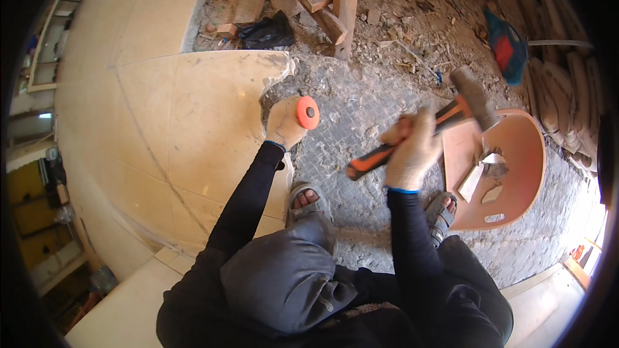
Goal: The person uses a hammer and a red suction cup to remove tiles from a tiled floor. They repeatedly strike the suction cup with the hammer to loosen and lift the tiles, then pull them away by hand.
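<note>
My left hand (282,124) is wrapped round a chisel with a round orange hand guard (307,113), seen from its struck end. Its tip is hidden below the hand, at the broken edge of the cream floor tiles (216,106). My right hand (412,158), slightly blurred, grips a hammer (474,96) with an orange and black handle. The hammer is raised to the right, its head apart from the chisel. Between my hands lies rough grey floor (329,129) with a pattern of ridges.
A salmon-coloured tub (532,174) holding broken tile pieces (472,182) stands by my right foot. Wooden posts (347,6), rubble (419,22) and a black plastic bag (267,31) are ahead. Stacked sacks (570,100) and a blue and red bag (506,45) lie far right.
</note>
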{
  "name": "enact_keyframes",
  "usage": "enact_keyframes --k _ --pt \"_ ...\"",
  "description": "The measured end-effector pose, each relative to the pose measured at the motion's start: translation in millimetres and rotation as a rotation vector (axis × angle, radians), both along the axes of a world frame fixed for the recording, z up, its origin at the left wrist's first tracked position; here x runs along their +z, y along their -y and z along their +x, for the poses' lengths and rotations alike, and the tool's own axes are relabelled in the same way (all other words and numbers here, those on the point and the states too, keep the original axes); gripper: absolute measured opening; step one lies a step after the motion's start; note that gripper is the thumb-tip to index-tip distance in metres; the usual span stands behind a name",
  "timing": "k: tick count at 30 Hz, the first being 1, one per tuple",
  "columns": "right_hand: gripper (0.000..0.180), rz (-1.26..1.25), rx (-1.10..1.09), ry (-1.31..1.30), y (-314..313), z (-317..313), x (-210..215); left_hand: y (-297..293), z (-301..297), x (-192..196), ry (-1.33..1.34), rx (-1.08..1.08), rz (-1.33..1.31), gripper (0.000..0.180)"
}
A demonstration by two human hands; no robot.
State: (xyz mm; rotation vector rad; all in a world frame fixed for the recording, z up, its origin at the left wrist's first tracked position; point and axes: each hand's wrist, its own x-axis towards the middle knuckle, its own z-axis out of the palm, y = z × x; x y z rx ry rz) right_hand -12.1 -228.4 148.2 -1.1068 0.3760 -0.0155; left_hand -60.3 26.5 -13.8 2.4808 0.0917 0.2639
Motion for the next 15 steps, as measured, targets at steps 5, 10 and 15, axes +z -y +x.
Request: enact_keyframes --k 5,10,15 --pt "0.025 -0.110 0.756 -0.725 -36.6 -62.2 -51.9 -0.1 0.8 2.7 -0.167 -0.020 0.084 0.026" --pt "0.026 -0.114 0.482 -0.425 6.1 -14.5 -20.9 -2.1 -0.7 2.2 -0.161 0.016 0.124 0.027" --pt "0.028 -0.005 0.044 -0.127 23.2 25.1 17.8 -0.7 -2.1 -6.8 0.000 0.028 -0.070 0.015"
